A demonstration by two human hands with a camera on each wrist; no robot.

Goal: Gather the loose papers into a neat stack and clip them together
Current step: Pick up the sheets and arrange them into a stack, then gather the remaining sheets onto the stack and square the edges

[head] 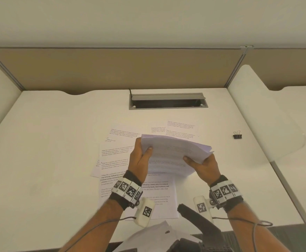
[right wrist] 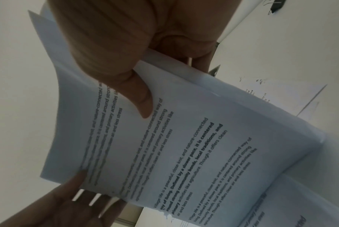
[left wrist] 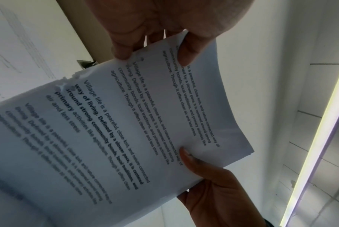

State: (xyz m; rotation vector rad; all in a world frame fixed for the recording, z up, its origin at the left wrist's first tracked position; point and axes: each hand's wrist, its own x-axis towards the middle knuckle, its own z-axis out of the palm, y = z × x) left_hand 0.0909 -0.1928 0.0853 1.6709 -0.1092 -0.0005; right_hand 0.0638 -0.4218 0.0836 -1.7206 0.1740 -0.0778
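Midway through gathering, both hands grip the bundle [head: 174, 151] above the desk [head: 48, 142]: left hand [head: 139, 159] and right hand [head: 204, 166] pinch opposite sides. Loose sheets [head: 115, 151] remain below; they likely need collecting before squaring and reaching for the clip [head: 237, 135].

The stack of papers [head: 174, 155] hides the fingers of both hands behind it and covers parts of the loose sheets [head: 117, 151] lying under it. Its print is too blurred to read from the head view. Right of the stack, the binder clip [head: 237, 135] is too small for detail.
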